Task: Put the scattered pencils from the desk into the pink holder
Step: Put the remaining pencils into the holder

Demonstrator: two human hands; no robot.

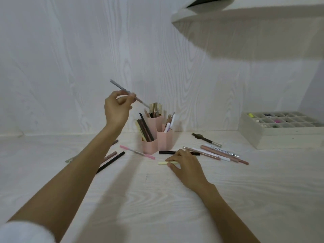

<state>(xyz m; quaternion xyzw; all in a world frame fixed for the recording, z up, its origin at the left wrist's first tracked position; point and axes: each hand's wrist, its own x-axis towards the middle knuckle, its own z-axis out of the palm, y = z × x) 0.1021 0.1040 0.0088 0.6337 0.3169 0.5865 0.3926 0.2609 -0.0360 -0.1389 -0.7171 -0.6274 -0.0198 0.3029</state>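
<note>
Pencils lie scattered around the pink holder point(154, 135) on the desk point(157, 199). My left grip point(117, 109) pinches a grey pencil point(122, 89), angled above the holder; my right grip point(185, 163) closes on a pale yellow pencil point(163, 163) lying just before it.

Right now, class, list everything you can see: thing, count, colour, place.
pink holder: one, pink, three compartments, desk centre.
grey pencil: one, raised, tip at the holder's back compartment.
yellow pencil: one, pale yellow, on the desk under the right hand.
loose pencils: several, pink, brown, white, black, both sides of holder.
organiser tray: one, white, far right.
shelf: one, white, upper right.
left hand: pinches grey pencil.
right hand: pinches yellow pencil.
</note>
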